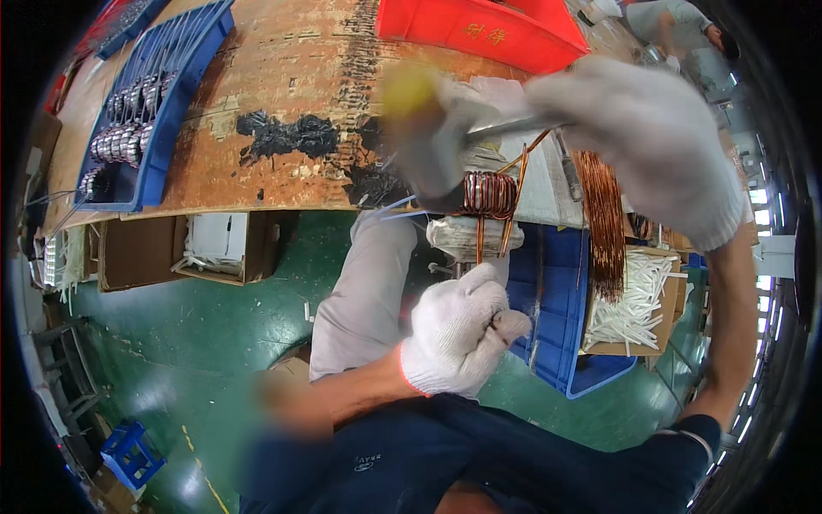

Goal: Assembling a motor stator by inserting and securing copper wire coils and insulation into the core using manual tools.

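Note:
My right hand (651, 137), in a white knit glove, is raised on the right and closed round the grey handle of a hammer (432, 158). Motion blurs the hammer's grey head and yellow end, at the left of a copper wire coil (488, 195). The coil's windings sit tight together at the bench edge, and its copper leads stick up and down. Just below it is a white wrapped piece (471, 240). My left hand (462, 330), gloved too, is closed in a fist below that piece; what it holds, if anything, is hidden.
A worn wooden bench (282, 77) carries a blue tray (158, 103) of small coils and a red bin (488, 34). Long copper wires (602, 223) hang beside a blue crate (556, 300). A box of white tubes (634, 295) stands right; a blue stool (131, 454), lower left.

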The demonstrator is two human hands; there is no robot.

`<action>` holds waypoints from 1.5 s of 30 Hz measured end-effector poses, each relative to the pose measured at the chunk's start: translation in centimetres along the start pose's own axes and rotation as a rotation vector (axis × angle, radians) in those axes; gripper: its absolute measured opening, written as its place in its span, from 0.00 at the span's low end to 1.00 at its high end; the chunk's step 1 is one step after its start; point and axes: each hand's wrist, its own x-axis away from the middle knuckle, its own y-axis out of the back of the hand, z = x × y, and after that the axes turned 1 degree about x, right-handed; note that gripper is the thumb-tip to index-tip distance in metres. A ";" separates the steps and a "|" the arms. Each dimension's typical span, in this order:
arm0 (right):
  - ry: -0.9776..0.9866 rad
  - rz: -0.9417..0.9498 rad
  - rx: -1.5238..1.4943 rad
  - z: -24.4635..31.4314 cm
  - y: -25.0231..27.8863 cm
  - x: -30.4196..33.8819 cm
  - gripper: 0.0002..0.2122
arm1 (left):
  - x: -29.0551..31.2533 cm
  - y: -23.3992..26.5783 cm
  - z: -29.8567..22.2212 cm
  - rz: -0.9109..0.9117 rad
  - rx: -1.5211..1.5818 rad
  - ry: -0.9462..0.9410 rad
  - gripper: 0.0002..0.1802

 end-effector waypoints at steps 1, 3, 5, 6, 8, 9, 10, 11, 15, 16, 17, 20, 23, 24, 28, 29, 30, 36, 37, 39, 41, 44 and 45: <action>-0.007 0.009 0.005 0.8 1.9 -1.9 0.16 | 0.1 0.0 0.0 0.004 0.011 -0.003 0.06; 0.098 0.227 0.508 1.6 4.1 -4.0 0.17 | 0.0 -0.2 0.1 -0.027 0.074 0.030 0.05; 0.044 0.043 0.349 1.0 3.2 -2.6 0.14 | 0.0 0.1 0.1 -0.008 0.072 0.024 0.06; -0.002 -0.149 0.174 0.8 2.0 -2.0 0.12 | 0.1 0.3 0.1 0.006 0.058 0.030 0.06; 0.077 -0.069 0.145 1.3 -0.2 -0.3 0.13 | 0.0 0.5 -0.4 0.044 0.063 0.051 0.06; 0.035 0.037 0.281 1.4 -0.5 0.8 0.14 | -0.2 0.8 -0.5 0.070 0.042 0.073 0.06; -0.046 0.026 0.336 1.1 -0.1 1.7 0.14 | -0.3 0.8 -0.7 0.075 0.043 0.070 0.06; -0.052 0.025 0.337 1.3 -0.3 2.4 0.14 | -0.3 0.8 -0.9 0.076 0.051 0.065 0.06; -0.111 -0.118 0.153 2.8 -2.7 6.4 0.22 | -0.2 -0.1 -1.2 0.027 0.046 0.099 0.06; -0.170 -0.155 0.102 2.6 -2.9 7.3 0.20 | -0.1 -0.1 -1.2 0.038 0.037 0.099 0.06; -0.228 -0.193 0.049 2.4 -3.1 7.9 0.19 | 0.0 -0.1 -1.1 0.055 0.028 0.103 0.06; -0.386 -0.776 -0.176 3.8 -5.5 7.7 0.16 | -0.2 -0.4 -1.0 0.045 -0.010 0.118 0.07; -0.393 -0.455 -0.253 4.4 -9.7 10.5 0.17 | -0.3 -0.3 -2.5 0.053 -0.069 0.128 0.07; -0.384 -0.587 -0.227 3.4 -11.1 11.2 0.16 | -0.4 -0.1 -2.8 0.076 -0.105 0.141 0.10; -0.941 -0.724 -0.145 -2.1 -19.7 15.9 0.12 | -0.5 -1.2 -2.9 0.082 -0.092 0.195 0.10; -1.005 -0.674 -0.091 -3.9 -22.6 17.0 0.12 | -0.5 -1.2 -2.4 0.082 -0.083 0.163 0.06; -1.023 -0.687 -0.104 -5.0 -24.7 17.7 0.12 | -0.5 -1.1 -2.0 0.086 -0.066 0.132 0.05; -0.975 -0.829 -0.060 2.5 -24.5 15.0 0.10 | -2.9 4.3 -3.3 0.374 -0.397 -0.016 0.34; -0.982 -0.901 -0.095 5.8 -24.8 14.5 0.11 | -3.7 5.7 -3.5 0.416 -0.516 -0.073 0.38; -0.928 -0.801 -0.448 12.2 -27.1 14.3 0.15 | -4.2 6.4 -3.0 0.254 -0.686 -0.139 0.43; -0.987 -0.568 -0.818 17.4 -28.9 11.0 0.24 | -7.0 6.2 -2.4 0.286 -0.876 -0.138 0.41; -0.937 -0.527 -1.133 21.3 -31.6 4.1 0.20 | -10.3 4.9 -1.0 0.426 -0.849 -0.135 0.35; -0.850 -0.832 -1.418 21.3 -32.6 2.5 0.16 | -11.2 4.6 -0.9 0.501 -0.895 -0.033 0.32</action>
